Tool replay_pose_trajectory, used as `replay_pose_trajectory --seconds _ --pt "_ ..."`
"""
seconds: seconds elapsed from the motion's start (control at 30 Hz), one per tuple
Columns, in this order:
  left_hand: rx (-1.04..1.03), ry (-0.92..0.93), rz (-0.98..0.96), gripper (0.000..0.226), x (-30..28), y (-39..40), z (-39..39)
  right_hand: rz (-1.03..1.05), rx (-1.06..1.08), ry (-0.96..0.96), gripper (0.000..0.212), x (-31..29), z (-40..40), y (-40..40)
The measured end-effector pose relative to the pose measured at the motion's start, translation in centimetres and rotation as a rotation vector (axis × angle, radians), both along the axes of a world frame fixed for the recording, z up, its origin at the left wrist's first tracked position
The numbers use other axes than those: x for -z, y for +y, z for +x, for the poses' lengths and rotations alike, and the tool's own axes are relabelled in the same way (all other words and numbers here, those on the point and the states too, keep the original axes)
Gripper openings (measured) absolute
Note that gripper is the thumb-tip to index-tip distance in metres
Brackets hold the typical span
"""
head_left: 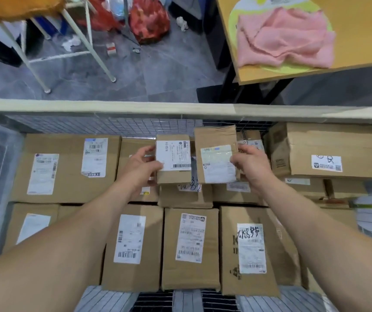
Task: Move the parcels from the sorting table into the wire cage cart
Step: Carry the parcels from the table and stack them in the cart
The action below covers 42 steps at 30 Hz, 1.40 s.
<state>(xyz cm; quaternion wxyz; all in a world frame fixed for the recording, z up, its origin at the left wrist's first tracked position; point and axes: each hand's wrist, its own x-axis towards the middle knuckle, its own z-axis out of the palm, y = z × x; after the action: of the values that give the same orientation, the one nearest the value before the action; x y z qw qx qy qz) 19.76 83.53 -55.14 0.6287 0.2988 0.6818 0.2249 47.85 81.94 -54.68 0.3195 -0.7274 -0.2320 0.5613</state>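
Note:
I look down into the wire cage cart [135, 127], which holds several brown cardboard parcels with white labels. My left hand [140, 167] grips a small brown parcel [173, 157] by its left side, label up. My right hand [251, 164] grips a second, slightly taller brown parcel [217, 154] by its right edge. Both parcels hang side by side above the stacked boxes near the cart's far mesh wall. A large parcel [68, 167] lies at the left and another [336, 152] at the right.
The cart's pale top rail [180, 108] runs across the view. Beyond it are a grey floor, white stool legs [95, 52], red bags [149, 21], and a wooden table [349, 41] with a pink cloth [288, 39] on a yellow-green plate.

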Motion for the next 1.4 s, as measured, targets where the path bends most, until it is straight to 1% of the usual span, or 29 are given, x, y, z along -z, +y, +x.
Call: replay_pose_trajectory --seconds 0.1,0.17,0.23,0.27,0.37,0.4,0.43,0.5,0.57,0.7,0.8,0.87,0.93,1.0,1.1,1.17,1.3,1.4 --pt "-0.017 -0.052 -0.044 0.059 1.5 0.4 1.0 0.062 0.018 -0.097 0.043 1.9 -0.3 -0.2" --pt "0.0 -0.082 -0.054 0.063 2.2 0.4 1.9 0.096 0.002 -0.152 0.04 2.5 -0.3 -0.7" --pt "0.001 -0.087 -0.044 0.066 2.7 0.5 2.9 0.116 -0.004 -0.169 0.044 2.7 -0.2 -1.2" --pt "-0.009 -0.098 -0.043 0.063 2.9 0.7 3.4 0.121 -0.002 -0.185 0.045 2.8 0.0 -1.3" --pt "0.033 -0.119 -0.061 0.038 2.5 1.6 4.9 0.137 0.022 -0.22 0.046 2.9 0.7 -1.6" --pt "0.066 -0.101 -0.058 0.035 2.4 2.0 5.1 0.133 0.024 -0.239 0.046 2.9 1.0 -1.6" --pt "0.114 -0.064 -0.044 0.037 2.4 2.3 5.4 0.126 0.021 -0.255 0.047 3.0 1.2 -1.6" --pt "0.224 0.04 0.001 0.053 2.6 2.7 5.5 0.116 -0.004 -0.271 0.048 2.7 1.3 -1.7" --pt "0.29 0.131 0.043 0.061 2.2 2.7 5.6 0.105 -0.033 -0.274 0.05 2.2 1.3 -1.9" --pt "0.344 0.263 0.111 0.06 -0.4 2.2 5.9 0.07 -0.058 -0.281 0.052 0.5 1.8 -2.6" --pt "0.369 0.324 0.105 0.066 -2.9 1.3 5.7 0.06 -0.099 -0.322 0.056 -1.7 2.1 -3.5" --pt "0.418 0.361 0.129 0.066 -4.7 0.7 5.6 0.062 -0.153 -0.383 0.056 -3.9 2.1 -4.4" --pt "0.514 0.418 0.166 0.061 -7.2 0.0 5.6 0.055 -0.199 -0.439 0.056 -6.6 1.9 -5.5" --pt "0.629 0.47 0.2 0.064 -9.9 -1.0 5.7 0.036 -0.239 -0.474 0.057 -9.7 1.4 -6.9" --pt "0.845 0.593 0.32 0.066 -14.6 -2.5 6.2 0.005 -0.257 -0.5 0.059 -14.5 0.6 -9.2" --pt "0.955 0.637 0.406 0.064 -18.0 -3.3 6.9 0.019 -0.232 -0.509 0.058 -17.6 0.3 -10.8" --pt "1.129 0.71 0.625 0.06 -23.7 -5.2 8.8 0.021 -0.211 -0.611 0.055 -23.4 0.3 -13.9" --pt "1.214 0.762 0.741 0.062 -26.8 -6.7 10.8 0.007 -0.238 -0.728 0.061 -26.5 1.3 -16.7"
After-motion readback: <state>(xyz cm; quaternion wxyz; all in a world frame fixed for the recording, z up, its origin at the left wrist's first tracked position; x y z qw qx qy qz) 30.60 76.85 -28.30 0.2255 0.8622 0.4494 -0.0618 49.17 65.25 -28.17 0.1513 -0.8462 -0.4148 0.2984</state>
